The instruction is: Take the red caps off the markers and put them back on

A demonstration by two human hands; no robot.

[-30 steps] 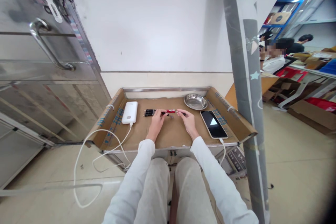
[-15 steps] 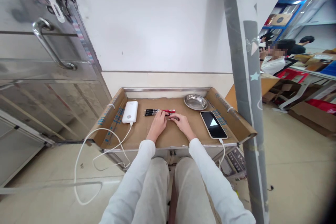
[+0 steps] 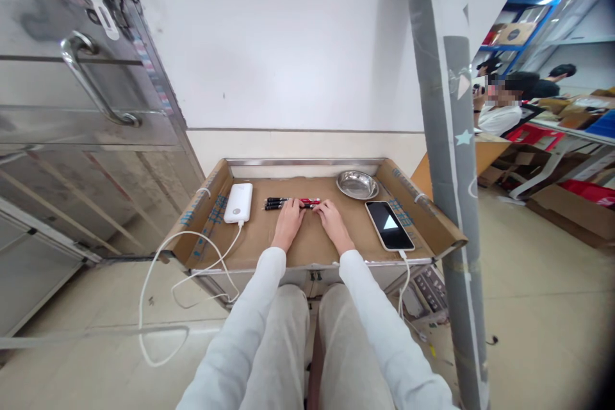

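Several pens [image 3: 275, 204], dark with one red barrel showing, lie side by side in a row across the cardboard-lined cart top [image 3: 259, 250]. My left hand [image 3: 289, 219] rests over the middle of the near pens, its fingers curled on them and partly hiding them. At their right end, my right hand [image 3: 330, 218] has thumb and fingers pinched together on the tip of the nearest pen. The two hands are a short gap apart, and part of that dark pen shows between them.
A white power bank [image 3: 239, 202] with a white cable [image 3: 152, 269] sits at the left. To the right are a round metal dish [image 3: 357, 186] and a plugged-in phone [image 3: 389, 225]. A wrapped pole [image 3: 451, 141] stands beside the cart, and people sit in the right background.
My right hand has straightened out and moved slightly away from the left. The small pen it held at an angle now lies along the row. My left hand has flattened over the pens.
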